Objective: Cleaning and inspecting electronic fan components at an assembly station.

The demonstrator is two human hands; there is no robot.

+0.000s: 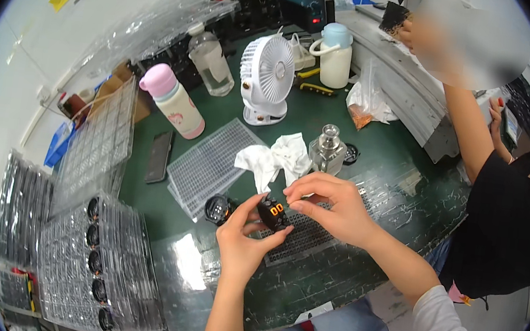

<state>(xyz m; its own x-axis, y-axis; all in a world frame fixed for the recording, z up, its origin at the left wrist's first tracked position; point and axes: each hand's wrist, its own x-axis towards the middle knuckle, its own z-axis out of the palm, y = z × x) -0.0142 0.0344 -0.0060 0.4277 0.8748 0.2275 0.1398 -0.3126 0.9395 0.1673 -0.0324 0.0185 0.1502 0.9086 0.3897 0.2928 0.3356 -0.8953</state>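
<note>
My left hand [244, 240] grips a small round black device with a lit orange display [271, 212] between thumb and fingers. Just above its right edge, my right hand [333, 207] has thumb and fingertips pinched together; anything between them is too small to make out. A second round black part [218, 209] lies on the green table beside my left fingers. Under my hands is a dark perforated grid sheet [301, 240], partly covered. White cloths [289, 155] and a clear glass bottle with a metal top [328, 148] stand just beyond.
Beyond are a white fan [267, 77], pink-capped bottle [177, 106], phone [159, 157], grid sheets [213, 163], clear bottle [211, 61] and white jug [334, 59]. Stacked clear trays [97, 264] with black rings stand left. Another person [509, 206] works beside a metal machine [399, 76] on the right.
</note>
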